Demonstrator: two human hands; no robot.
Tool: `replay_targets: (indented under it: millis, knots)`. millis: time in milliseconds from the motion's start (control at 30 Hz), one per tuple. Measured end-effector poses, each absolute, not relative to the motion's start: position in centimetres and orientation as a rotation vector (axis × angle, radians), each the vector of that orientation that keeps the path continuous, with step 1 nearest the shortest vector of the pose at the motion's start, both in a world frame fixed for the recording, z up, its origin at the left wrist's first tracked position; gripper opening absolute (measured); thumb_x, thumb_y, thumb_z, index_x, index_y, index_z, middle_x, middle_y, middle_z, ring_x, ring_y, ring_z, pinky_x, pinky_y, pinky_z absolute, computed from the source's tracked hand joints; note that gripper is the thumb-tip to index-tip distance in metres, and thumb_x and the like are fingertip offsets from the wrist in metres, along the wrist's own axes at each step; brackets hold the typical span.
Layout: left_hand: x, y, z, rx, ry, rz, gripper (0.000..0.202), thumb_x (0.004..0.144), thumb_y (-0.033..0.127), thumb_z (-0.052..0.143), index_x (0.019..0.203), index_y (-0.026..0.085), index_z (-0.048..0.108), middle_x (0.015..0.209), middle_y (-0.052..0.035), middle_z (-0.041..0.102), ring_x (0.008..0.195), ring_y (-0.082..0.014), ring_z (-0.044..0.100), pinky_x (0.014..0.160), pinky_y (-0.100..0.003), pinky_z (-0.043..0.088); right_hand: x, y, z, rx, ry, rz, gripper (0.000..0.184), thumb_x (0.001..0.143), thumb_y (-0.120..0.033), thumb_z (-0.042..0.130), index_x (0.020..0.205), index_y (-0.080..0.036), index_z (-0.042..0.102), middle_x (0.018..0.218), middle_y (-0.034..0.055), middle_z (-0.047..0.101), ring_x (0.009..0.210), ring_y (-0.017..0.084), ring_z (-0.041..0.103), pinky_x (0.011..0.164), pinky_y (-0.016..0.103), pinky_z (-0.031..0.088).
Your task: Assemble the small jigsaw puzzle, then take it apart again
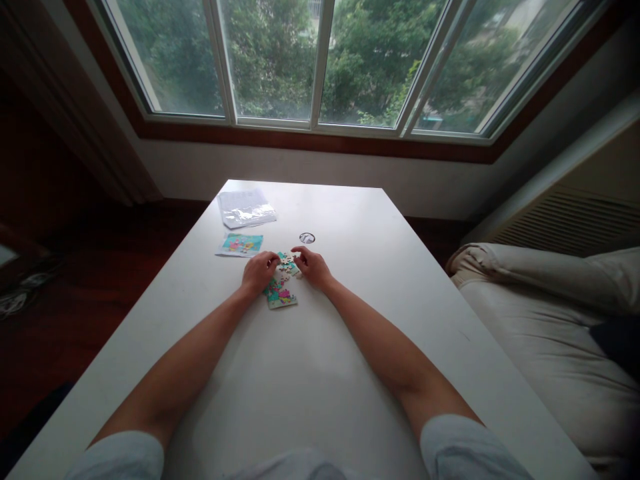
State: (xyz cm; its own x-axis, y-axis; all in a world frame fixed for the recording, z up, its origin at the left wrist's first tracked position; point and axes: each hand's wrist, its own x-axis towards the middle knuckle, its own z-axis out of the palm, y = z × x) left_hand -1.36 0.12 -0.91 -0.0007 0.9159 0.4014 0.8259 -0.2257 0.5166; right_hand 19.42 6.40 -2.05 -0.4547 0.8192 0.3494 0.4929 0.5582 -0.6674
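Observation:
A partly joined jigsaw puzzle [283, 298] in teal, pink and yellow lies on the white table, its straight lower edge toward me. Just beyond it is a cluster of loose puzzle pieces [286, 269], several with their pale backs up. My left hand [258, 272] rests at the left of the cluster, fingers closed in a pinch; whatever is between the fingertips is too small to make out. On the right side, my right hand [312, 265] hovers at or touches the edge of the pieces, index finger stretched out and thumb apart. Its lower fingers are partly hidden.
A colourful picture sheet [241, 245] lies left of the pieces. Behind it is a clear plastic sleeve [246, 209]. A small round black-and-white item [307, 238] sits beyond my right hand. The white table [350, 213] narrows toward the window; a beige sofa [520, 313] stands at right.

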Motion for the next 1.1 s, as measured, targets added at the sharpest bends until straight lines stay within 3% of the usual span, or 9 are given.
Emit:
replay_targets:
  millis: [200, 300, 400, 667, 867, 1000, 1100]
  knots:
    - [-1.5, 0.4, -1.2, 2.085, 1.884, 1.081, 0.027, 0.092, 0.018, 0.051, 0.111, 0.023, 0.069, 0.104, -0.0052, 0.072, 0.091, -0.0194, 0.065, 0.086, -0.032, 0.051, 19.2, 6.0, -1.4, -1.099, -2.297, 0.392, 0.018, 0.094, -0.032, 0.059, 0.102, -0.020, 0.070, 0.091, 0.0045, 0.063, 0.089, 0.016, 0.053, 0.085, 0.027, 0.039]
    - [-1.6, 0.4, -1.3, 2.095, 1.895, 1.076, 0.029, 0.091, 0.016, 0.050, 0.111, 0.023, 0.070, 0.108, -0.0061, 0.071, 0.101, -0.0222, 0.064, 0.095, -0.036, 0.050, 19.0, 5.2, -0.9, -1.166, -2.382, 0.211, 0.026, 0.091, -0.045, 0.065, 0.092, -0.019, 0.069, 0.098, 0.0088, 0.061, 0.098, 0.021, 0.051, 0.090, 0.033, 0.038]
    - [-1.6, 0.5, -1.4, 2.113, 1.911, 1.051, 0.030, 0.091, 0.018, 0.051, 0.113, 0.023, 0.071, 0.115, -0.0079, 0.070, 0.111, -0.0260, 0.060, 0.102, -0.041, 0.047, 18.7, 4.5, -0.5, -1.223, -2.420, 0.098, 0.034, 0.085, -0.051, 0.070, 0.095, -0.019, 0.067, 0.102, 0.0115, 0.059, 0.101, 0.025, 0.049, 0.088, 0.036, 0.038]
    - [-1.3, 0.5, -1.7, 2.208, 1.890, 0.940, 0.044, 0.090, 0.017, 0.053, 0.132, 0.024, 0.063, 0.131, -0.0087, 0.066, 0.123, -0.0276, 0.055, 0.112, -0.044, 0.040, 18.5, 5.0, -0.9, -1.258, -2.421, 0.268, 0.027, 0.090, -0.043, 0.067, 0.104, -0.020, 0.066, 0.109, 0.0096, 0.058, 0.106, 0.023, 0.049, 0.090, 0.034, 0.036]
    - [-1.6, 0.5, -1.6, 2.222, 1.908, 0.905, 0.043, 0.086, 0.019, 0.058, 0.128, 0.024, 0.066, 0.121, -0.0100, 0.067, 0.114, -0.0285, 0.058, 0.107, -0.045, 0.044, 18.5, 5.5, -1.6, -1.170, -2.394, 0.408, 0.023, 0.088, -0.036, 0.069, 0.104, -0.020, 0.063, 0.105, 0.0052, 0.062, 0.100, 0.019, 0.053, 0.091, 0.031, 0.033]
    - [-1.6, 0.4, -1.5, 2.233, 1.906, 0.886, 0.042, 0.083, 0.020, 0.061, 0.124, 0.024, 0.069, 0.119, -0.0095, 0.067, 0.112, -0.0286, 0.058, 0.105, -0.044, 0.046, 18.2, 5.3, -1.8, -1.077, -2.375, 0.483, 0.014, 0.090, -0.025, 0.063, 0.103, -0.021, 0.065, 0.096, 0.0021, 0.065, 0.092, 0.016, 0.055, 0.089, 0.029, 0.034]
    - [-1.5, 0.4, -1.5, 2.255, 1.887, 0.870, 0.039, 0.082, 0.020, 0.063, 0.119, 0.026, 0.072, 0.120, -0.0078, 0.066, 0.113, -0.0280, 0.058, 0.106, -0.043, 0.045, 18.2, 5.4, -1.9, -1.004, -2.326, 0.545, 0.017, 0.090, -0.016, 0.057, 0.103, -0.020, 0.066, 0.099, 0.0026, 0.066, 0.092, 0.015, 0.056, 0.089, 0.028, 0.037]
